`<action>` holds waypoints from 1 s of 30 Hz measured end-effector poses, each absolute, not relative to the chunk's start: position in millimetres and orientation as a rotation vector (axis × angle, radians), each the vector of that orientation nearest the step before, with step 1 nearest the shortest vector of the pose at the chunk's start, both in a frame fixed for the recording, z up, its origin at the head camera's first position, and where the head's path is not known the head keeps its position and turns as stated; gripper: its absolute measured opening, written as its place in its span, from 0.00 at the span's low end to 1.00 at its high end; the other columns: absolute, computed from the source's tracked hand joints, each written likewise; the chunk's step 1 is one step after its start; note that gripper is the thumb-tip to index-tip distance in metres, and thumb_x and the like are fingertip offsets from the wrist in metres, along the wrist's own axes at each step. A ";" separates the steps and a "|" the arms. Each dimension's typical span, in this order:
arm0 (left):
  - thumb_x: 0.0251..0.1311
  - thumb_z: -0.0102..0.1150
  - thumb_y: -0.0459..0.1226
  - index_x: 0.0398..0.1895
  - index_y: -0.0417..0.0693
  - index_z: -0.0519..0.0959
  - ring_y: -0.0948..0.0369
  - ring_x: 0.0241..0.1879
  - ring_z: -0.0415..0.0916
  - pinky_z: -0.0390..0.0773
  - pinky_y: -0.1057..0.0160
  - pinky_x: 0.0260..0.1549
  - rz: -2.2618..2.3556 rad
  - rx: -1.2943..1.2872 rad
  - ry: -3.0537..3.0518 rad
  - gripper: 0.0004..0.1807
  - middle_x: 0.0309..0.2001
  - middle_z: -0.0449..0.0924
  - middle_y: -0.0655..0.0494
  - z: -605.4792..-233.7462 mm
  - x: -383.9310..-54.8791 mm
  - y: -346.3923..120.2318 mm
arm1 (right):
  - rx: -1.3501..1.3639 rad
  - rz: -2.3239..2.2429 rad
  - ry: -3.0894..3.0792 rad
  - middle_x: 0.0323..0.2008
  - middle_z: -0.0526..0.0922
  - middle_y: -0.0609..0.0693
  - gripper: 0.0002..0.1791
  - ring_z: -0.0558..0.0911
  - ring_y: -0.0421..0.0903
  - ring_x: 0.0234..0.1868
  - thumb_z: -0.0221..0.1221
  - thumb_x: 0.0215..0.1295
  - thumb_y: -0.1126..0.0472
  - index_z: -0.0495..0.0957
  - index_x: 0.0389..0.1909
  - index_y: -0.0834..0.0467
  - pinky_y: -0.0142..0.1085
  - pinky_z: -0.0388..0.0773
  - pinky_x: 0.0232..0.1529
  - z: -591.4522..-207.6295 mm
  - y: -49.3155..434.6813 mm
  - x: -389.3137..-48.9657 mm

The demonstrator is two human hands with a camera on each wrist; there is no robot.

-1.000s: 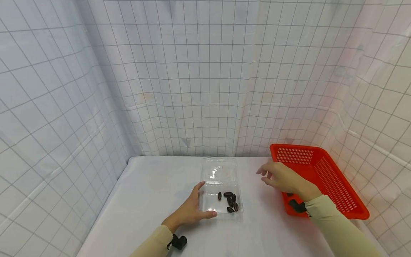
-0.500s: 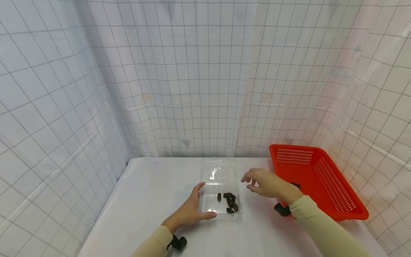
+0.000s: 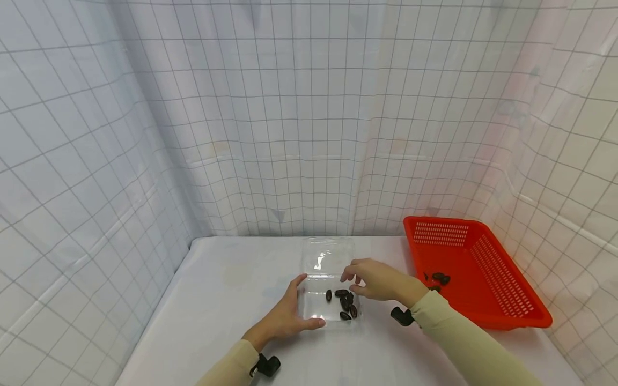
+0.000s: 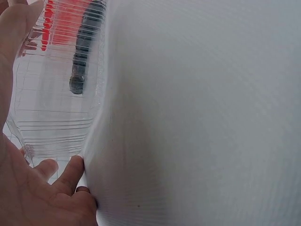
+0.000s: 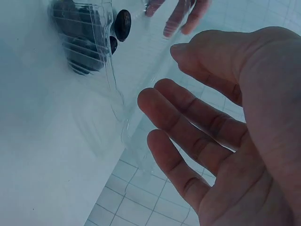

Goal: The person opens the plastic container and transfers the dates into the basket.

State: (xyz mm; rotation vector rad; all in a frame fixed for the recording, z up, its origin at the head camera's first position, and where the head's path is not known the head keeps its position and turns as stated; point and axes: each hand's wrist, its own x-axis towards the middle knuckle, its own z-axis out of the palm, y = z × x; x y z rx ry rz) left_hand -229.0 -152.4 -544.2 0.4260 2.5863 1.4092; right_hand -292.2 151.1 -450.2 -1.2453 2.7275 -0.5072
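Observation:
A clear plastic clamshell box (image 3: 313, 310) lies on the white table, its lid (image 3: 338, 257) folded back flat behind it. Inside, mostly toward the right, are several dark brown oval pieces like dried dates (image 3: 345, 303). My left hand (image 3: 282, 317) grips the box's left side, thumb at the front edge and fingers at the back corner. Over the box's right rear edge hovers my right hand (image 3: 381, 280), fingers loosely bent. The right wrist view shows nothing between that hand's thumb and fingers (image 5: 162, 110).
A red plastic basket (image 3: 514, 257) with slotted walls stands at the right of the table. More dark oval pieces (image 3: 444, 280) lie in its left part. White gridded curtains (image 3: 270, 134) enclose the back and both sides.
My right hand has moved left from the basket's rim to above the box, uncovering dark pieces in the basket. My left hand and the box have stayed in place.

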 end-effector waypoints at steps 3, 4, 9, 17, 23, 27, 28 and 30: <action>0.59 0.91 0.53 0.97 0.48 0.44 0.36 0.82 0.73 0.72 0.26 0.81 1.403 0.428 2.581 0.75 0.87 0.66 0.29 -544.9 -228.8 -152.7 | -1.265 -0.508 2.693 0.56 0.94 0.51 0.14 0.93 0.49 0.52 0.71 0.80 0.66 0.92 0.61 0.56 0.42 0.93 0.57 -453.9 144.2 -293.0; 0.59 0.91 0.53 0.97 0.48 0.44 0.36 0.83 0.72 0.72 0.26 0.81 1.402 0.429 2.578 0.75 0.87 0.65 0.28 -545.1 -228.8 -152.9 | -1.269 -0.504 2.683 0.57 0.94 0.52 0.14 0.93 0.50 0.52 0.71 0.80 0.65 0.92 0.62 0.57 0.42 0.93 0.57 -454.6 142.2 -293.3; 0.59 0.91 0.53 0.97 0.48 0.44 0.34 0.85 0.70 0.71 0.25 0.81 1.410 0.433 2.580 0.75 0.89 0.62 0.27 -542.2 -227.8 -152.9 | -1.291 -0.464 2.632 0.60 0.94 0.54 0.17 0.93 0.50 0.55 0.72 0.79 0.65 0.91 0.64 0.57 0.43 0.93 0.60 -458.0 132.5 -295.3; 0.59 0.91 0.53 0.97 0.47 0.46 0.34 0.86 0.68 0.69 0.27 0.82 1.430 0.444 2.582 0.74 0.90 0.60 0.26 -541.5 -228.4 -153.3 | -1.291 -0.382 2.565 0.60 0.93 0.52 0.22 0.92 0.49 0.58 0.77 0.76 0.62 0.89 0.68 0.55 0.42 0.90 0.67 -463.4 114.6 -295.0; 0.60 0.91 0.53 0.97 0.49 0.45 0.33 0.88 0.65 0.69 0.26 0.83 1.417 0.443 2.579 0.74 0.91 0.57 0.26 -540.8 -227.0 -153.4 | -1.302 -0.290 2.565 0.58 0.93 0.49 0.25 0.89 0.46 0.58 0.80 0.72 0.60 0.90 0.67 0.55 0.39 0.86 0.69 -470.8 105.7 -297.1; 0.60 0.90 0.54 0.97 0.51 0.45 0.31 0.89 0.62 0.68 0.25 0.84 1.388 0.430 2.586 0.74 0.92 0.55 0.27 -540.5 -226.3 -154.1 | -1.316 -0.265 2.567 0.56 0.93 0.49 0.24 0.89 0.44 0.57 0.81 0.69 0.64 0.91 0.65 0.56 0.37 0.86 0.68 -474.5 101.1 -299.7; 0.61 0.90 0.54 0.97 0.51 0.44 0.31 0.90 0.61 0.68 0.25 0.84 1.381 0.430 2.588 0.74 0.93 0.54 0.28 -540.8 -226.7 -154.5 | -1.326 -0.257 2.565 0.56 0.93 0.49 0.24 0.89 0.44 0.57 0.81 0.68 0.65 0.91 0.64 0.56 0.36 0.86 0.67 -474.6 99.8 -300.4; 0.61 0.90 0.55 0.97 0.51 0.44 0.30 0.90 0.60 0.67 0.25 0.84 1.377 0.435 2.590 0.75 0.93 0.53 0.28 -540.8 -227.3 -155.3 | -1.348 -0.253 2.561 0.54 0.93 0.49 0.23 0.89 0.43 0.55 0.81 0.67 0.67 0.92 0.62 0.56 0.35 0.87 0.64 -474.8 96.8 -301.7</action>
